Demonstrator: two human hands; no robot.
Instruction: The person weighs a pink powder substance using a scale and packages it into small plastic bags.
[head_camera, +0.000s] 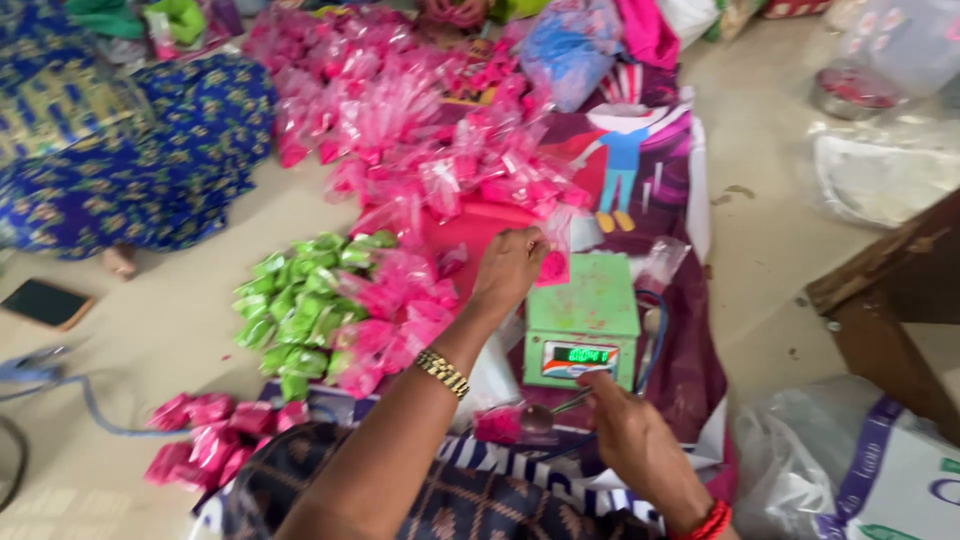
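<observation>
My left hand reaches forward and pinches a small clear packet of pink powder just above the left edge of a green weighing scale, whose display is lit. A gold watch sits on that wrist. My right hand, with red bangles at the wrist, grips the handle of a metal spoon. The spoon's bowl lies beside pink powder near the front of the scale.
Heaps of pink packets spread ahead, with green packets and more pink ones to the left. A person in blue patterned cloth sits at left near a phone. A wooden stool and plastic bags stand at right.
</observation>
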